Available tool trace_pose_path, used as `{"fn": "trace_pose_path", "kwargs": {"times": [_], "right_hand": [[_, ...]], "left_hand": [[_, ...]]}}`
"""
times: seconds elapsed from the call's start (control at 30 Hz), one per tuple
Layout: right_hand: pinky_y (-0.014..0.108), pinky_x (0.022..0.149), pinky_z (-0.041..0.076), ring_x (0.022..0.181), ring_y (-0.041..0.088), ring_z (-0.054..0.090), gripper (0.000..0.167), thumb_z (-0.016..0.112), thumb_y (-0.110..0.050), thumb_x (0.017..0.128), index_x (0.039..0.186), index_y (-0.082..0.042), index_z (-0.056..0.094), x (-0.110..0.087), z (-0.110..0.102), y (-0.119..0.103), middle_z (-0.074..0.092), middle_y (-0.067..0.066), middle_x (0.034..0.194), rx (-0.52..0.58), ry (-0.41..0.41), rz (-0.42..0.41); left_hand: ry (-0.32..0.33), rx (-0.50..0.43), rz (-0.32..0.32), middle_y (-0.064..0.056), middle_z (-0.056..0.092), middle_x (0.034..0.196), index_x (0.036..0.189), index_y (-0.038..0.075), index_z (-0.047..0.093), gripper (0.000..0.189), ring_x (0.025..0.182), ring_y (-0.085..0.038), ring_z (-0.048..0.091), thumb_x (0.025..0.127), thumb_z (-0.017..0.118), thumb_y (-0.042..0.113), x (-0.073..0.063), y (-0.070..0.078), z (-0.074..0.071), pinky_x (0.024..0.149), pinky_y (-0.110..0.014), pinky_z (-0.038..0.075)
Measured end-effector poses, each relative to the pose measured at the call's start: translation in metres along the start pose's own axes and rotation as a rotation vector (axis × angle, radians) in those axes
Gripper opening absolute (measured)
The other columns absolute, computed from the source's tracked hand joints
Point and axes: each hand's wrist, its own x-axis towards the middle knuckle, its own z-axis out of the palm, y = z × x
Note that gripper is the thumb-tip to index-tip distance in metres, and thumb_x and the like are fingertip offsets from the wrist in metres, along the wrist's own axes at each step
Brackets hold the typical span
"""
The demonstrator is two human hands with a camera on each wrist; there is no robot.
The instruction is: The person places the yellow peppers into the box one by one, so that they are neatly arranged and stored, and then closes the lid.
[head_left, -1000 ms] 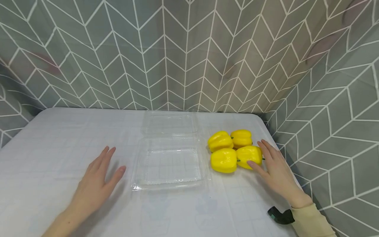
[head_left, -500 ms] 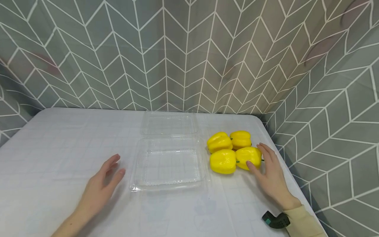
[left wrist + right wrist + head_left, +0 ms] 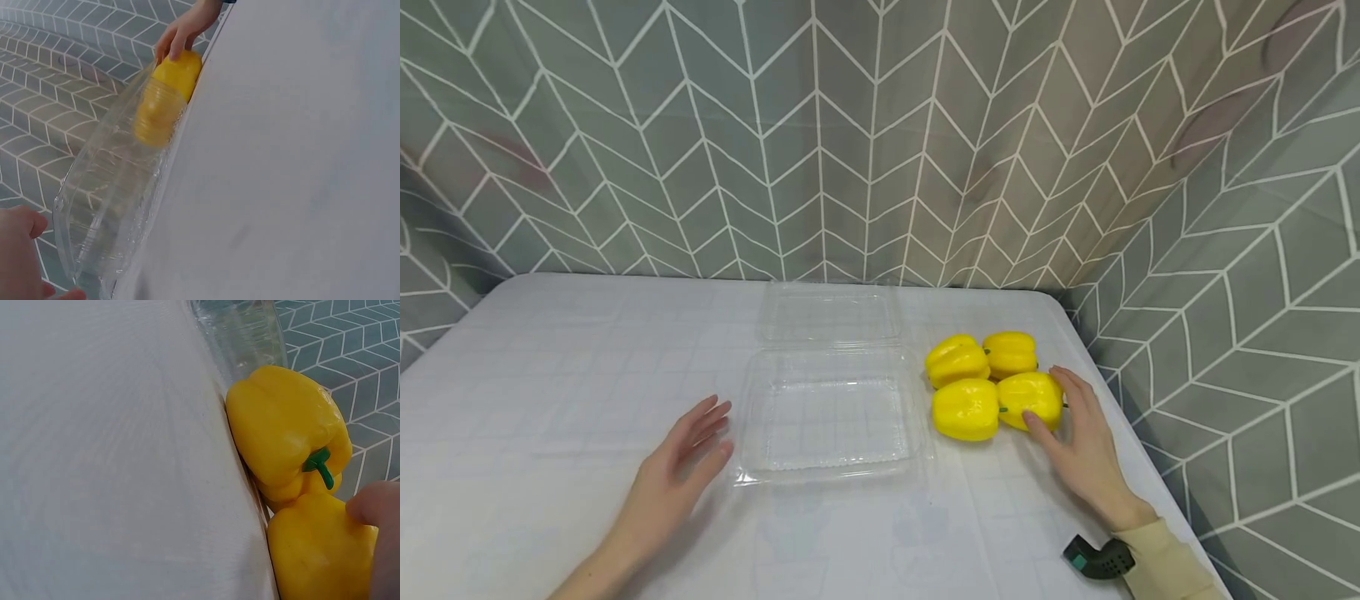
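Several yellow bell peppers with green stems lie grouped at the right of the table in the head view. My right hand grips the front right bell pepper, thumb on its near side and fingers curved round its right end. In the right wrist view, the thumb lies against that pepper, beside the front left bell pepper. A clear plastic clamshell container stands with its lid folded back, left of the peppers. Just off its left edge, my left hand hovers with relaxed fingers and holds nothing.
Two more bell peppers sit behind the front pair. The container's lid reaches toward the table's back edge. A white cloth covers the table, and a patterned grey curtain hangs behind and to the right.
My left hand has moved right, toward the container's left edge, its fingers bending a little. My right hand has closed in slightly around the front right bell pepper.
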Motion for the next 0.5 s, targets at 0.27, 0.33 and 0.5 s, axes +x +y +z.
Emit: {"fn": "trace_pose_path", "kwargs": {"times": [0.27, 0.33, 0.5], "right_hand": [[0.068, 0.104, 0.038, 0.135, 0.045, 0.04, 0.073, 0.075, -0.023, 0.089, 0.149, -0.004, 0.038, 0.0, 0.0007, 0.0011, 0.039, 0.021, 0.15, -0.002, -0.02, 0.01], [0.068, 0.105, 0.037, 0.134, 0.045, 0.04, 0.074, 0.075, -0.022, 0.088, 0.149, -0.004, 0.039, -0.0005, 0.0011, 0.0013, 0.039, 0.021, 0.15, 0.0, -0.019, 0.009], [0.067, 0.104, 0.038, 0.133, 0.044, 0.041, 0.073, 0.076, -0.019, 0.087, 0.148, -0.003, 0.04, -0.0007, 0.0021, 0.0022, 0.041, 0.021, 0.148, 0.001, -0.002, -0.007]], "left_hand": [[0.006, -0.078, 0.07, -0.009, 0.054, 0.147, 0.154, 0.02, 0.037, 0.067, 0.126, 0.004, 0.053, 0.096, 0.067, 0.006, -0.0034, 0.006, 0.0073, 0.102, -0.006, 0.042], [0.002, -0.074, 0.067, -0.01, 0.054, 0.147, 0.153, 0.021, 0.037, 0.067, 0.126, 0.005, 0.053, 0.096, 0.067, 0.007, -0.0037, 0.0065, 0.0085, 0.102, -0.005, 0.042], [-0.002, -0.074, 0.063, -0.011, 0.054, 0.146, 0.152, 0.024, 0.038, 0.066, 0.126, 0.002, 0.055, 0.096, 0.067, 0.008, -0.0045, 0.0053, 0.0102, 0.102, -0.006, 0.043]]}}
